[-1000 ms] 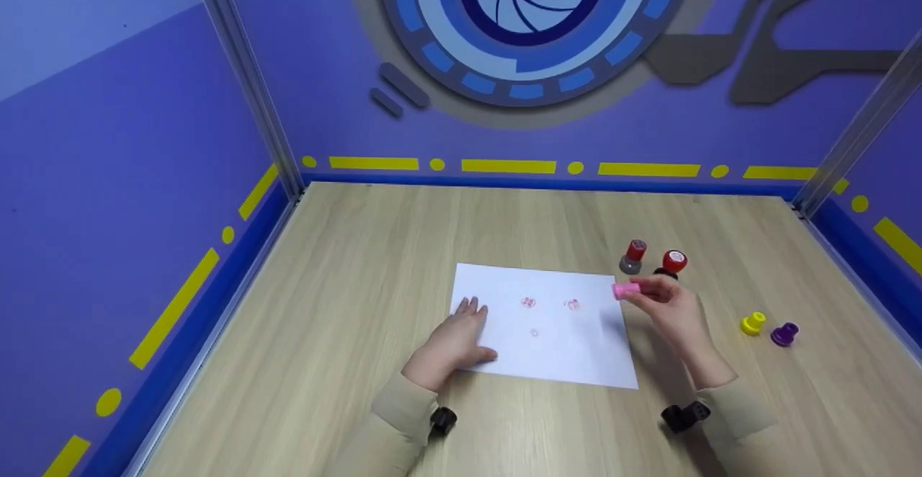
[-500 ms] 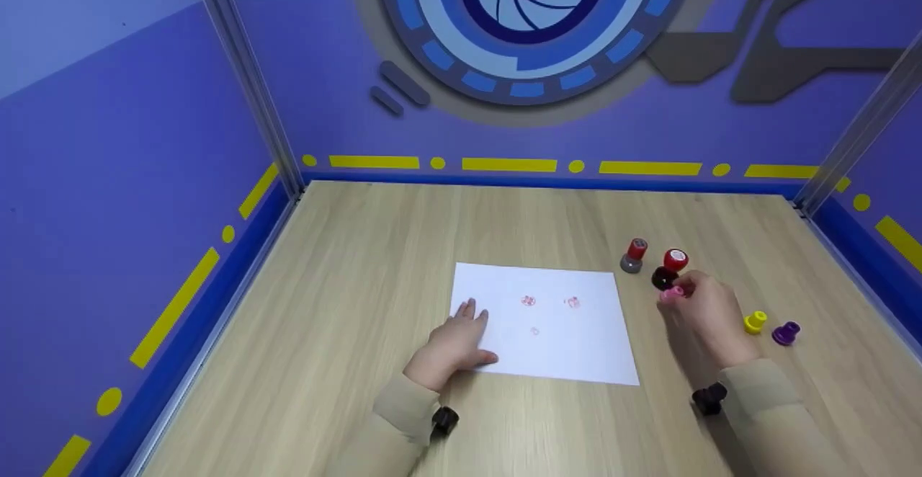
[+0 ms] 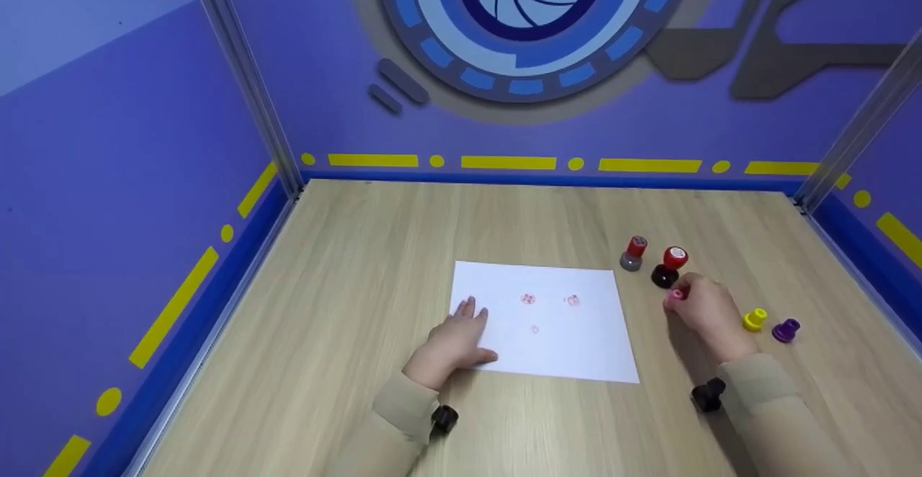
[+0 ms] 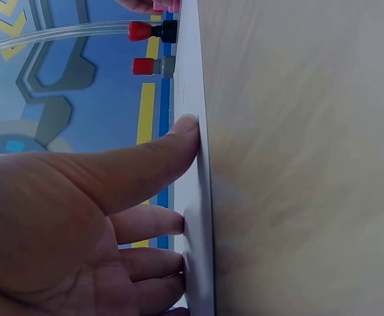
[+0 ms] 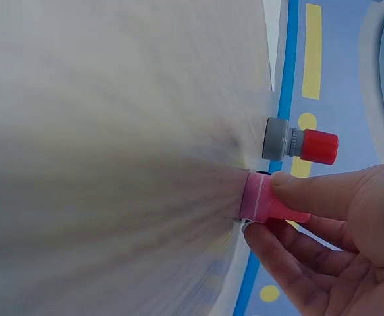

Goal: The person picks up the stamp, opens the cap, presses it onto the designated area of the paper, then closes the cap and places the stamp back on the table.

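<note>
My left hand [image 3: 452, 339] lies spread over the left edge of a white sheet of paper [image 3: 569, 351], fingertips and thumb touching it. Three small reddish stamp prints mark the sheet. To the right of the paper, my right hand [image 3: 709, 313] pinches a pink stamp [image 5: 263, 197] between thumb and fingers. In the right wrist view its wide base is down at the table surface. Just behind that hand stands a red-and-black stamp [image 3: 668, 269], and a red-and-grey stamp [image 3: 633, 253] is to its left.
Right of the right hand, a yellow stamp [image 3: 755, 320] and a purple stamp [image 3: 786, 330] stand on the wooden table [image 3: 346, 304]. Blue-purple panels [image 3: 302, 88] enclose the table at the back and both sides.
My right hand has carried the pink stamp rightward from above the paper's right edge and down to the table near the red-and-black stamp. The left hand has stayed in place.
</note>
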The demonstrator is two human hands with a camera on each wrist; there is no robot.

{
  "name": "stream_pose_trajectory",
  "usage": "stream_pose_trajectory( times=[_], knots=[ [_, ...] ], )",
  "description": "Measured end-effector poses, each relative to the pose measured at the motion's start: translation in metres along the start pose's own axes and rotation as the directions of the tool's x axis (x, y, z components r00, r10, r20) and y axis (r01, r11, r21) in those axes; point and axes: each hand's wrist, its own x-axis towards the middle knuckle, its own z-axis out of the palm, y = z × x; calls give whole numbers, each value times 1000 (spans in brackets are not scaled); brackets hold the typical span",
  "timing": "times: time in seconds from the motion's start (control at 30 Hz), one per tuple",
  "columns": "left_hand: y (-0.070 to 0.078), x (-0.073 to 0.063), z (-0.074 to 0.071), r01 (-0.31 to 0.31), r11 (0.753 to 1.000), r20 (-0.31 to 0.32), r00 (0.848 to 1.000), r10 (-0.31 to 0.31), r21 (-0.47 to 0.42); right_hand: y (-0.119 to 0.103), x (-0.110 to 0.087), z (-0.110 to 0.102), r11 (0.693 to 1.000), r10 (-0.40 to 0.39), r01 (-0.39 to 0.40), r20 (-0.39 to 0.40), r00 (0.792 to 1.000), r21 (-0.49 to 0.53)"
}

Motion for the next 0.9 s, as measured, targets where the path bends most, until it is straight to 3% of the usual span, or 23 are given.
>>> stream_pose_trajectory(
  times=[0.3,0.5,0.63,0.9],
  knots=[
    [0,-2,1,-6,1000,-11,1000,6,3,-5,-11,-6,999,26,-25,-22,999,48],
    [-2,-2,-1,-12,1000,-6,1000,12,-16,2,-30,-35,997,-27,42,-190,981,71],
    [-2,-3,-2,-6,1000,-6,1000,6,-27,18,-35,-55,995,25,1,-254,967,103],
    [-2,-1,1,-10,1000,-2,1000,10,-20,68,-47,-84,971,176,-116,-300,938,207]
  ],
)
